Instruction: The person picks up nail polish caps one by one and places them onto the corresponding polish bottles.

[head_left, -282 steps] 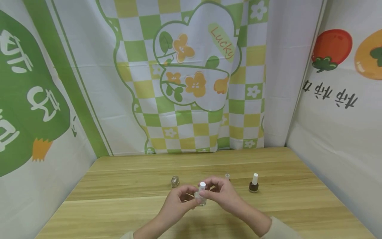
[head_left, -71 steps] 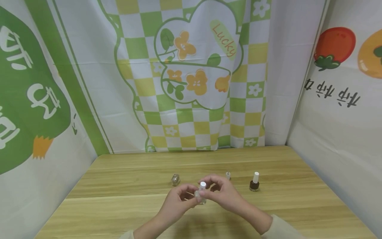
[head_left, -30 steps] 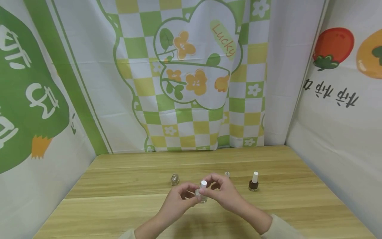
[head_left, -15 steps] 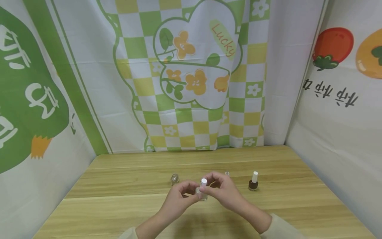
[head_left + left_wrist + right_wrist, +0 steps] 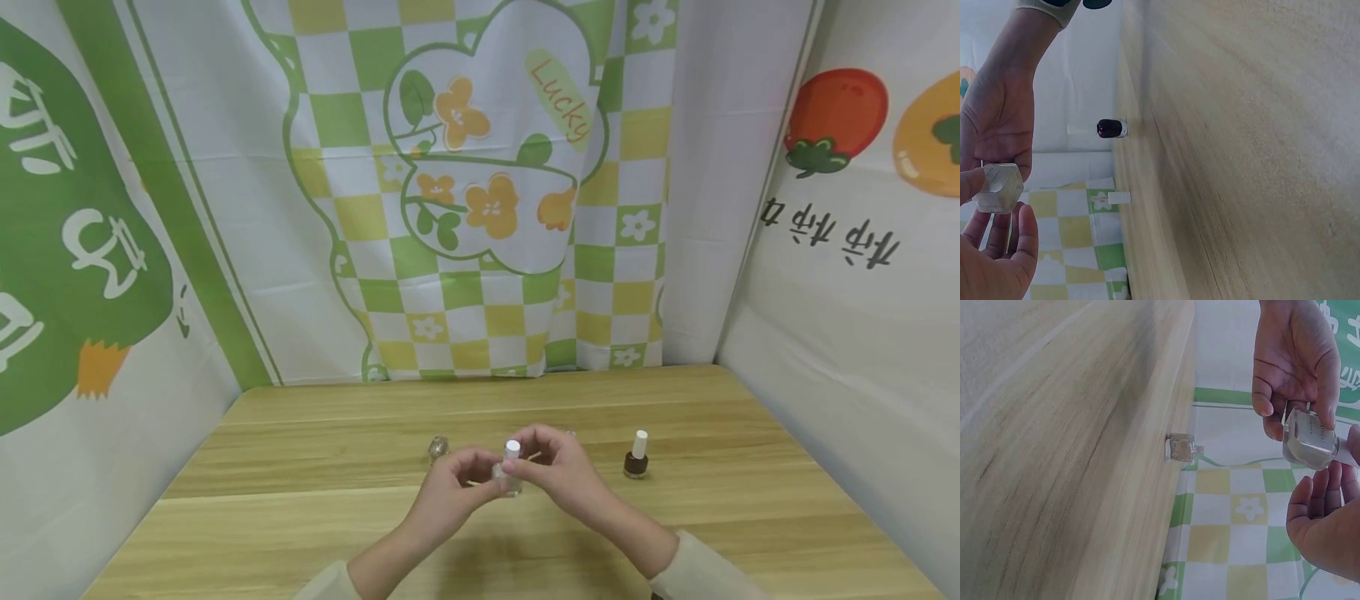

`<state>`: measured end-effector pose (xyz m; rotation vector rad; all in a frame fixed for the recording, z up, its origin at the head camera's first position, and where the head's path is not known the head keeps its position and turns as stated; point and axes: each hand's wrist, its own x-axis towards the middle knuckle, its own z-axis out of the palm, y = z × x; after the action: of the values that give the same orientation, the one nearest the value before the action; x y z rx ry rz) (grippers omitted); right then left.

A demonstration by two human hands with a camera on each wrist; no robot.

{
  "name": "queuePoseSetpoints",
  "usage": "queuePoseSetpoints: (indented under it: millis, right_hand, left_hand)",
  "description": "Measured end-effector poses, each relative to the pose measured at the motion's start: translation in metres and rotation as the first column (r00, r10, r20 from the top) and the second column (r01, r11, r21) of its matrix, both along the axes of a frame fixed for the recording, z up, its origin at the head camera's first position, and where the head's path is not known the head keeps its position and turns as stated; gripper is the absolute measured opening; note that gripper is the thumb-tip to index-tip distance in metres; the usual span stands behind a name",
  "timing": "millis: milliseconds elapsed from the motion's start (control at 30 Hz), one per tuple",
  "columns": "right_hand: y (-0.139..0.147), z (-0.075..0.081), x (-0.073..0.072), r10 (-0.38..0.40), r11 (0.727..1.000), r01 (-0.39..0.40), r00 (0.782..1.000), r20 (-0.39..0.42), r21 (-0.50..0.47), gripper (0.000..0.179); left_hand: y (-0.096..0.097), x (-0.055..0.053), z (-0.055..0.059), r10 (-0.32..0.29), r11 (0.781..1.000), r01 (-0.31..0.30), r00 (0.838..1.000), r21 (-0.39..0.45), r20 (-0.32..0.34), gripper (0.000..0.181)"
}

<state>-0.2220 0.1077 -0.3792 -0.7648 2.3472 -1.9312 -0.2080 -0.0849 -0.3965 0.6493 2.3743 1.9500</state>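
Note:
My two hands hold a clear nail polish bottle point(image 5: 510, 482) with a white cap point(image 5: 512, 448) above the table. The left hand point(image 5: 444, 492) grips the glass body, its thumb across the label in the right wrist view. With thumb and fingers, the right hand point(image 5: 562, 475) pinches the cap, which sits at the bottle's neck. In the left wrist view the bottle's many-sided base point(image 5: 1000, 189) faces the camera. Beyond the left hand stands a small glittery bottle point(image 5: 1181, 448) with a bare neck and no cap on it.
A dark nail polish bottle point(image 5: 636, 464) with a white cap stands to the right on the wooden table point(image 5: 300, 475). A loose white cap point(image 5: 1119, 197) stands behind the right hand, mostly hidden in the head view. Printed cloths point(image 5: 480, 317) hang around the table.
Both hands and the clear bottle have shifted slightly up in the head view, away from me. The loose cap is now more covered by the right hand. The grips look the same.

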Motion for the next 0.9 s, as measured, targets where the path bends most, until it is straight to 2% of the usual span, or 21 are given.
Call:
queuePoseSetpoints:
  millis: [367,900]
  right_hand:
    - [0.003,-0.007,-0.011,-0.022,0.999,0.025,0.996,0.09,-0.025,0.026]
    - [0.002,-0.027,-0.031,-0.049,0.998,0.046,0.996,0.072,0.043,0.024]
  left_hand:
    - [0.001,-0.014,-0.006,-0.01,1.0,0.01,1.0,0.0,0.025,0.026]
    - [0.001,-0.037,-0.027,-0.028,0.997,0.029,1.0,-0.065,0.011,0.023]
